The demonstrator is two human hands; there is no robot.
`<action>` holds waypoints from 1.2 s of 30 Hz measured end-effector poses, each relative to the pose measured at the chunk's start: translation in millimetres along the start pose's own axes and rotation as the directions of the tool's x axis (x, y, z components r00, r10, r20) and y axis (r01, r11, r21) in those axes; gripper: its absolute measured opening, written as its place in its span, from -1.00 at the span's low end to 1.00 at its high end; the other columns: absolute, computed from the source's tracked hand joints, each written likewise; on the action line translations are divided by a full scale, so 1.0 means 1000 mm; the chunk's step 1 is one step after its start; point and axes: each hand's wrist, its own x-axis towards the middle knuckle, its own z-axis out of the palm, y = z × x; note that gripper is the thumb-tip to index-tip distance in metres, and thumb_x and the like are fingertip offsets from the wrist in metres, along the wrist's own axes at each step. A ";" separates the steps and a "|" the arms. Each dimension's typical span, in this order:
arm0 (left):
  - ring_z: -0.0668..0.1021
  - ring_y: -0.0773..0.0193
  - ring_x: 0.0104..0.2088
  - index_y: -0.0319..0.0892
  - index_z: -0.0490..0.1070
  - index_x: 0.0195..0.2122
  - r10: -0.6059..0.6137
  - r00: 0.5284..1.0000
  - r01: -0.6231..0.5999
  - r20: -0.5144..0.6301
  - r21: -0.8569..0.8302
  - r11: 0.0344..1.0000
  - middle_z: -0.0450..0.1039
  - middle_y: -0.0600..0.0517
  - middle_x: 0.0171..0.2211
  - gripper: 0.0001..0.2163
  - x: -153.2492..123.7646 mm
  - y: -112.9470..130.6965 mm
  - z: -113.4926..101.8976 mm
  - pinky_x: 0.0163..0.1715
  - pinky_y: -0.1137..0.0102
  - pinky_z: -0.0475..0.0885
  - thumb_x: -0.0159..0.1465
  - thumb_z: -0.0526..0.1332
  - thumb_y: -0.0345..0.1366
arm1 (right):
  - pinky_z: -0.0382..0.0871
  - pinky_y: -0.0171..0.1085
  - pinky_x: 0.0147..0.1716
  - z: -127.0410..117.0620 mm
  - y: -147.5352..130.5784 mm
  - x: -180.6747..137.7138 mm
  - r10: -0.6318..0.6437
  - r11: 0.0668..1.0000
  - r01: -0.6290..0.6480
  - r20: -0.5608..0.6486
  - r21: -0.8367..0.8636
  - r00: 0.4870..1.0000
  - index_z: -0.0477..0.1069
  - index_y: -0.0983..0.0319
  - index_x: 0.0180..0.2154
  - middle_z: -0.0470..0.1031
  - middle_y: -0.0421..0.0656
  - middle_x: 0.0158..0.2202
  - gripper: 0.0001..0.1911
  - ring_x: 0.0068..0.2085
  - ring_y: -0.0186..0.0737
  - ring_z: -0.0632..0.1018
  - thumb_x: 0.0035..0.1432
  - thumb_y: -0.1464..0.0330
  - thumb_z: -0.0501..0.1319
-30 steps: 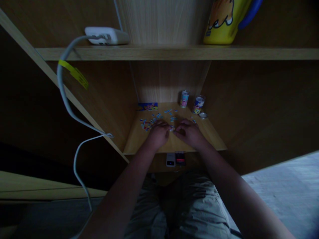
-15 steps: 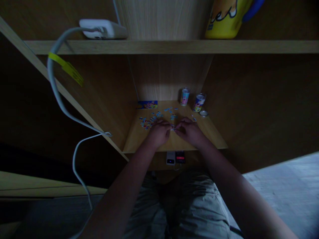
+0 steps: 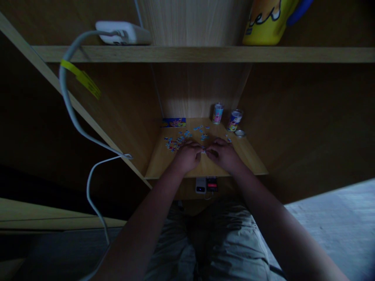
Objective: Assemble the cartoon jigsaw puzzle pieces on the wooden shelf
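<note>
A wooden cabinet frames the scene, its upper shelf (image 3: 187, 54) running across at 12 o'clock. On that shelf a yellow container (image 3: 268, 23) stands at 1 o'clock and a white adapter (image 3: 123, 33) lies at 11 o'clock, its grey cable (image 3: 68, 105) looping down the left side with a yellow tag (image 3: 83, 80) on it. Below, the tabletop (image 3: 164, 166) sits at the centre. The left hand (image 3: 187, 156) and the right hand (image 3: 224, 154) rest on it side by side, fingertips meeting over a small puzzle piece (image 3: 203, 148); whether either pinches it I cannot tell in the dim light. Loose puzzle pieces (image 3: 178, 141) scatter just beyond the left hand toward 11 o'clock. A picture card (image 3: 174, 122) leans at the back. Two small tins (image 3: 225, 117) stand at 1 o'clock, a round lid (image 3: 240, 133) just beside them.
</note>
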 end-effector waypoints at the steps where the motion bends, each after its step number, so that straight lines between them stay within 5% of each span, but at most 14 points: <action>1: 0.66 0.01 -0.05 -0.08 0.74 -0.10 0.001 1.000 -0.001 0.003 -0.001 1.000 0.76 -0.02 -0.09 -0.70 0.000 0.001 0.000 0.14 0.04 0.55 0.34 0.27 -0.56 | 0.41 -0.09 0.10 0.000 -0.001 0.000 0.001 1.000 -0.001 -0.001 -0.015 1.000 0.71 0.10 -0.10 0.61 -0.07 -0.02 -0.90 0.03 -0.04 0.62 0.45 0.31 0.39; 10: 0.65 0.02 -0.02 -0.04 0.75 -0.07 -0.004 1.000 0.004 0.024 -0.012 1.000 0.74 -0.02 -0.06 -0.70 0.000 0.002 -0.001 0.15 0.04 0.56 0.36 0.28 -0.52 | 0.38 -0.09 0.09 -0.003 -0.006 0.000 0.038 0.995 -0.035 0.022 -0.093 0.999 0.71 0.10 -0.08 0.66 -0.07 -0.04 -0.83 0.02 -0.01 0.62 0.50 0.26 0.32; 15: 0.64 0.01 0.02 -0.06 0.74 -0.02 -0.034 0.999 0.034 0.013 -0.008 0.999 0.74 -0.02 -0.01 -0.70 0.000 0.003 -0.001 0.23 0.01 0.55 0.37 0.29 -0.51 | 0.39 -0.10 0.10 -0.011 -0.005 0.001 0.329 0.924 -0.355 -0.179 -0.141 0.927 0.65 0.25 0.04 0.66 0.08 0.02 -0.66 0.06 0.04 0.61 0.57 0.34 0.10; 19: 0.64 0.00 0.06 -0.07 0.73 0.05 -0.057 0.998 0.057 0.015 0.003 0.998 0.74 -0.03 0.06 -0.67 0.000 0.005 -0.002 0.27 -0.01 0.54 0.40 0.26 -0.51 | 0.41 -0.10 0.04 -0.015 -0.007 0.000 0.497 0.817 -0.527 -0.178 -0.234 0.849 0.62 0.29 0.11 0.65 0.13 0.05 -0.67 0.07 0.09 0.61 0.51 0.39 0.13; 25: 0.65 -0.02 0.07 -0.10 0.68 0.05 -0.093 0.996 0.093 -0.010 0.047 0.995 0.72 -0.08 0.02 -0.69 0.002 0.008 -0.005 0.26 -0.01 0.56 0.39 0.25 -0.50 | 0.45 -0.06 -0.01 -0.013 -0.006 -0.001 0.510 0.807 -0.524 -0.126 -0.273 0.851 0.67 0.27 0.01 0.64 0.19 0.02 -0.72 0.04 0.15 0.62 0.50 0.37 0.19; 36: 0.65 -0.01 0.01 -0.14 0.63 -0.11 -0.124 0.992 0.126 -0.039 0.055 0.991 0.69 -0.10 -0.08 -0.81 0.002 0.003 -0.001 0.23 0.02 0.56 0.41 0.24 -0.49 | 0.52 -0.03 -0.04 -0.003 0.010 -0.008 0.393 0.875 -0.441 -0.238 -0.198 0.888 0.77 0.17 -0.20 0.67 0.14 -0.09 -0.74 -0.03 0.13 0.61 0.35 0.45 0.26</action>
